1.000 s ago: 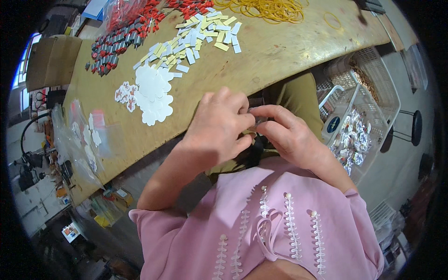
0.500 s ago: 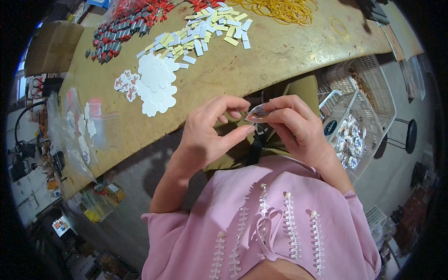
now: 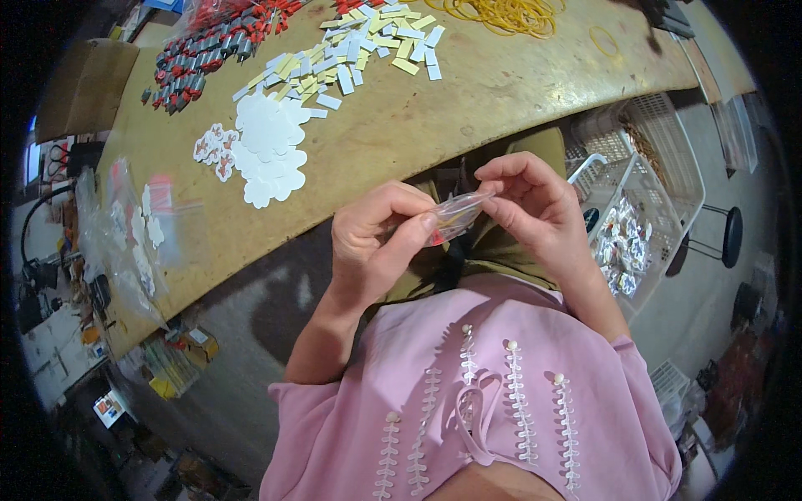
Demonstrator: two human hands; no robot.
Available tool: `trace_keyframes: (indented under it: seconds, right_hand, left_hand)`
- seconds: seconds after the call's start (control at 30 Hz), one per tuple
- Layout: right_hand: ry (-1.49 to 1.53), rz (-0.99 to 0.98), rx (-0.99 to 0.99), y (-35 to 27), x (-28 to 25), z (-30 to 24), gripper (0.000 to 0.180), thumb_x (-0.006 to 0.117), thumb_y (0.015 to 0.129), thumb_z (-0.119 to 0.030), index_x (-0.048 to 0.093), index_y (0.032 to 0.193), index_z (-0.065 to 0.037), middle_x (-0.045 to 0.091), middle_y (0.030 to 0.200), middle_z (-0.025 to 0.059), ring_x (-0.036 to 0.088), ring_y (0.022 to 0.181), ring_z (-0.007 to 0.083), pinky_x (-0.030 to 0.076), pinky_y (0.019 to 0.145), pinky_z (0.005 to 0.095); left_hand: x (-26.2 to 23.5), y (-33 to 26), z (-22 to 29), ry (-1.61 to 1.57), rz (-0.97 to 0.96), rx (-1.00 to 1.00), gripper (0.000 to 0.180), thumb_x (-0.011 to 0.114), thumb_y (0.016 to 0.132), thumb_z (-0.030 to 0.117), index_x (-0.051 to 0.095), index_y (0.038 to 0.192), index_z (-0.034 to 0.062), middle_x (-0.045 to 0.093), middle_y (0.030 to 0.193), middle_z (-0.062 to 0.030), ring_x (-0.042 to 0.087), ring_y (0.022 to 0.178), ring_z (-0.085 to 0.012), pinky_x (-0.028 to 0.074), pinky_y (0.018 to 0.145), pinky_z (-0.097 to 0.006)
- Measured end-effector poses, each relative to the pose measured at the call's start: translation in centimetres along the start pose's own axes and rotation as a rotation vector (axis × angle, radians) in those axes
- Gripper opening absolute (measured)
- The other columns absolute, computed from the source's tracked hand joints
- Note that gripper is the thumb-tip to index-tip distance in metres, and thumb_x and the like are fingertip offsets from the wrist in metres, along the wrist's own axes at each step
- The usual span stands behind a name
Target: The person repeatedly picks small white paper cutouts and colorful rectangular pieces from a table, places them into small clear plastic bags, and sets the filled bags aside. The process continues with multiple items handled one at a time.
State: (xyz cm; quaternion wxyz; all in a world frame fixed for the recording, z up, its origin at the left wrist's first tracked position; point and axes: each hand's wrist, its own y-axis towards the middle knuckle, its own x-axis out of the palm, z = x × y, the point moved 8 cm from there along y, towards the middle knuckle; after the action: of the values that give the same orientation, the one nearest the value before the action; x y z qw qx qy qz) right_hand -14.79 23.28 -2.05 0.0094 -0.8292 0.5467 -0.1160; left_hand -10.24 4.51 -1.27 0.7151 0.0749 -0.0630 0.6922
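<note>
Between my hands, above my lap, is a small clear plastic bag (image 3: pixel 456 215) with something red and yellow inside. My left hand (image 3: pixel 380 234) pinches one end of it between thumb and fingers. At the other end, the thumb and fingers of my right hand (image 3: pixel 533 200) close on the bag's edge. Left of my hands, on the table, lie a pile of white scalloped cards (image 3: pixel 271 150) and a few printed cutouts (image 3: pixel 216 150). What exactly the bag contains is too small to make out.
The worn table (image 3: pixel 401 125) holds white and yellow strips (image 3: pixel 342 58), small grey-and-red motors (image 3: pixel 184 71) and yellow rubber bands (image 3: pixel 510 15). Plastic bags (image 3: pixel 125 234) lie at its left edge. White baskets (image 3: pixel 660 192), one with filled packets (image 3: pixel 622 246), stand at right beside a black stool (image 3: pixel 732 236).
My left hand has come to the right and taken hold of the bag, which was in my right hand alone. The bag is now stretched between both hands.
</note>
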Motion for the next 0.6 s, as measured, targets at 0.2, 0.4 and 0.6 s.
trace_keyframes:
  seconds: [0.2, 0.4, 0.6]
  right_hand:
    - [0.135, -0.075, 0.058, 0.0, -0.5, 1.6, 0.009, 0.071, 0.104, -0.004, 0.070, 0.111, 0.001, 0.073, 0.099, 0.0006, 0.067, 0.094, 0.0076, 0.055, 0.087, 0.0248]
    - [-0.286, 0.026, -0.088, -0.6, 0.6, 0.2, 0.006, 0.068, 0.101, 0.000, 0.072, 0.105, 0.002, 0.076, 0.091, 0.0051, 0.071, 0.085, 0.0103, 0.058, 0.076, 0.0268]
    - [-0.444, -0.006, -0.130, -0.7, 0.9, -0.3, 0.006, 0.073, 0.097, -0.001, 0.072, 0.102, 0.001, 0.075, 0.088, 0.0075, 0.071, 0.082, 0.0110, 0.057, 0.073, 0.0288]
  left_hand:
    - [-0.2, -0.8, -1.3, 0.010, 0.088, -0.083, 0.007, 0.068, 0.096, -0.007, 0.072, 0.098, -0.0020, 0.073, 0.098, -0.0070, 0.068, 0.085, -0.0117, 0.054, 0.076, -0.026]
    - [1.8, 0.9, 1.5, 0.693, 0.044, 0.214, 0.016, 0.079, 0.080, 0.001, 0.073, 0.094, 0.0061, 0.072, 0.088, -0.0069, 0.068, 0.080, -0.0265, 0.054, 0.071, -0.036]
    - [2.7, 1.0, 2.0, 0.848, 0.007, 0.310, 0.018, 0.078, 0.075, -0.002, 0.064, 0.081, 0.0065, 0.064, 0.077, -0.0076, 0.062, 0.072, -0.0282, 0.052, 0.067, -0.040]
